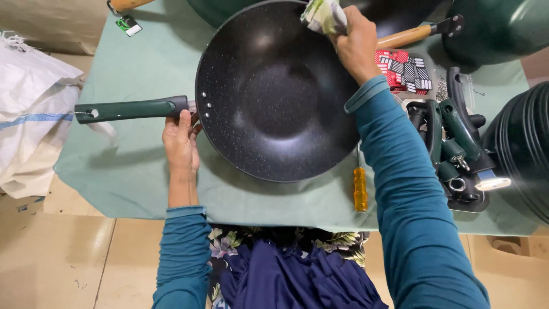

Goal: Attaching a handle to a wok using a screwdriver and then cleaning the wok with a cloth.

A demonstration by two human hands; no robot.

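While the pan rests on the cloth, each hand has its own job, as judged from how they lie:

Pan: a black speckled wok point(277, 91) sits open side up on the green table cover point(143, 63); its bowl takes up the middle of the table and its dark green handle point(131, 109) points out to the person's left.

Left hand: the left hand point(182, 140) lies where handle meets bowl, fingers curled up against the joint and the rim; it seems placed there to steady the pan, so the bowl does not turn or slide; whether the fingers close right round the handle I cannot tell.

Left arm: the forearm runs straight up from the body, teal sleeve pushed back from the wrist.

Right hand: the right hand point(354, 43) is clenched on a bunched rag point(325, 16) at the far rim; the fist sits over the pan's edge, likely so the rag can bear on the rim or the inner wall.

Right arm: it reaches forward across the pan's right side, wrist bent inward.

Nearby: an orange-handled screwdriver point(359, 189) lies on the cover just beside the pan's near edge; a tray of spare green handles point(457, 143) stands to the right, within reach; a wooden-handled pan point(406, 35) lies behind.
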